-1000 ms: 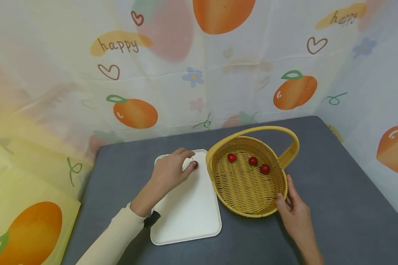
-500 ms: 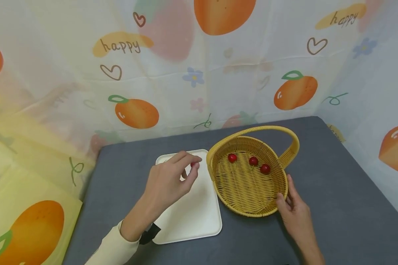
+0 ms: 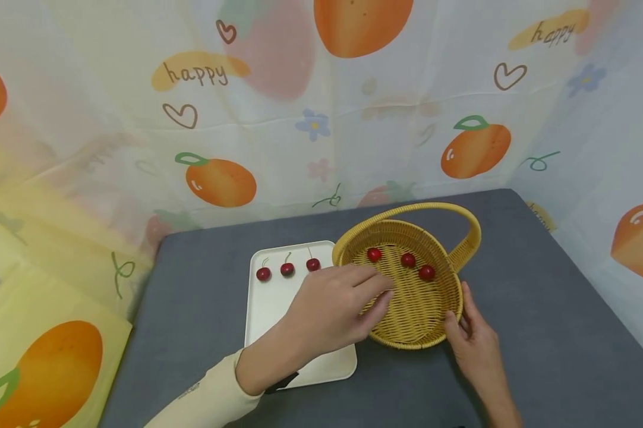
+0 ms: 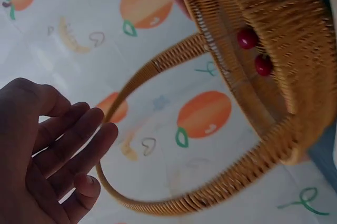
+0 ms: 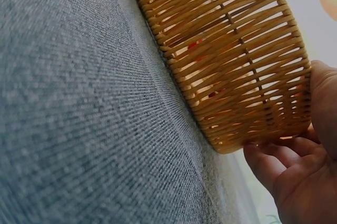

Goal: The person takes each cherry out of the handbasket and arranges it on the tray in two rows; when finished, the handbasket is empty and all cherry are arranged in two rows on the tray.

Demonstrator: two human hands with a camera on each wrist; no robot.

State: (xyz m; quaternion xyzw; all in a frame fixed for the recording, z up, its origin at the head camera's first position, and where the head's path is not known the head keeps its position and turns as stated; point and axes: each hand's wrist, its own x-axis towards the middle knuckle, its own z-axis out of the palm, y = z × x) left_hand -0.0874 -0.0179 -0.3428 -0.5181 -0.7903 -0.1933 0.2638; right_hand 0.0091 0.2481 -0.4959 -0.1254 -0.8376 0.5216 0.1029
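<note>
My left hand (image 3: 332, 306) hovers over the near left rim of the yellow wicker basket (image 3: 407, 345). Its fingers are loosely bent, with nothing between them in the left wrist view. Inside the basket lie three red cherries: one at left (image 3: 374, 254), a middle cherry (image 3: 408, 260) and a right cherry (image 3: 426, 272). My right hand (image 3: 476, 345) grips the basket's right side, thumb over the rim, fingers outside against the wicker wall (image 5: 231, 66). On the white tray (image 3: 268, 309), three stemmed cherries form a row: left cherry (image 3: 264, 274), middle cherry (image 3: 287, 269), right cherry (image 3: 313, 264).
The basket's tall arched handle (image 3: 423, 206) rises over its far side. A dark grey cloth (image 3: 204, 285) covers the table, and a fruit-printed curtain (image 3: 279, 148) hangs behind it. My left forearm crosses the tray's near part.
My left hand has let go of a cherry at the right end of the tray's row and moved right, over the basket. My right hand still holds the basket in place.
</note>
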